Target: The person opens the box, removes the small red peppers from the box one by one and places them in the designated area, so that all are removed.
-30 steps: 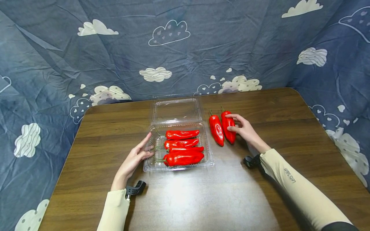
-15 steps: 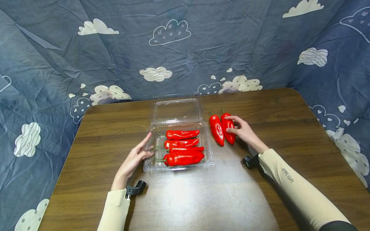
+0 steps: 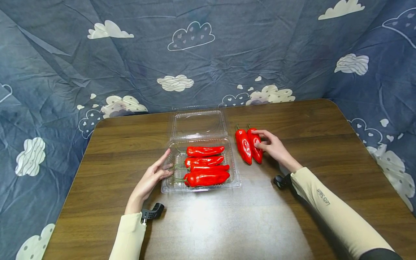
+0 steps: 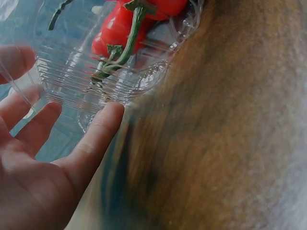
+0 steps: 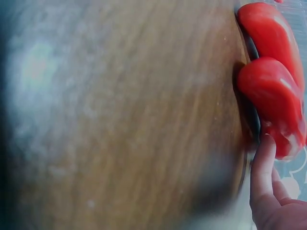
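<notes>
My right hand [image 3: 275, 147] holds a red pepper [image 3: 256, 153] lying on the table, fingers across its upper part and thumb lower on its side. In the right wrist view, the thumb of my right hand [image 5: 268, 191] touches that pepper [image 5: 273, 91]; its other fingers are mostly hidden. A second red pepper [image 3: 243, 146] lies alongside it on the left, touching or nearly so. A clear plastic clamshell box [image 3: 234, 183] contains several red peppers [image 3: 206, 178], stems to the left. My left hand [image 3: 147, 182] rests straight fingertips against the box's left wall [image 4: 72, 81].
The box's transparent lid [image 3: 199, 124] lies folded back towards the rear of the brown wooden table [image 3: 312, 141]. Behind the table hangs a blue cloth [image 3: 136, 65] with white clouds. Each wrist wears a black camera strap [image 3: 152, 212].
My right hand has slid its pepper slightly left and nearer to me, bringing it against or almost against the other loose pepper. My left hand and the box have stayed still.
</notes>
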Demonstrator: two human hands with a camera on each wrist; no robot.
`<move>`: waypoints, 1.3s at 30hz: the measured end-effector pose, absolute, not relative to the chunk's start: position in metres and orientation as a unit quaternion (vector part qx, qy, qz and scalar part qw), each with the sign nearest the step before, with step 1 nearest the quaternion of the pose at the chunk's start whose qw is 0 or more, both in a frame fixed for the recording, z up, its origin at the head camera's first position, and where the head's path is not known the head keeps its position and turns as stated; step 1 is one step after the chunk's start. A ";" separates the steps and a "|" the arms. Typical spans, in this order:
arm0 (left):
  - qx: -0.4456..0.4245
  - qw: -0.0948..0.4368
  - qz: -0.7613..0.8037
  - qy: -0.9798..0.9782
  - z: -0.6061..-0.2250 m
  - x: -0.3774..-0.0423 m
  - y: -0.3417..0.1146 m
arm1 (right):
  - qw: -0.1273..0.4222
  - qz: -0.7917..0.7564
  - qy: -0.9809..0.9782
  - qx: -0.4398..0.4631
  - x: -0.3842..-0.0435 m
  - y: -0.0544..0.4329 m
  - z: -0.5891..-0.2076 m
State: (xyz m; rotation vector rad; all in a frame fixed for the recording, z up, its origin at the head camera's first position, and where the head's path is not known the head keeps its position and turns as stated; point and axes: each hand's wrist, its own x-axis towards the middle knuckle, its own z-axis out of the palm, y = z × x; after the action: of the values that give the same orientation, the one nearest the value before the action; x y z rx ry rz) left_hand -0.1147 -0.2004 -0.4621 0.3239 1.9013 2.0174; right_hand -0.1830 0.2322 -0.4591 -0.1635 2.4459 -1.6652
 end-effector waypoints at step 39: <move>0.122 0.174 0.713 0.669 -0.463 -0.115 -0.201 | 0.049 -0.624 0.771 -0.120 -0.177 0.210 -0.427</move>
State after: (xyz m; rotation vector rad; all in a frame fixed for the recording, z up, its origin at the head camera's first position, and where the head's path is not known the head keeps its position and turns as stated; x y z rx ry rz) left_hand -0.1153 -0.2006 -0.4626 0.3445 1.8960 2.0204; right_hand -0.1773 0.2105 -0.4267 -0.3653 2.3486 -1.9019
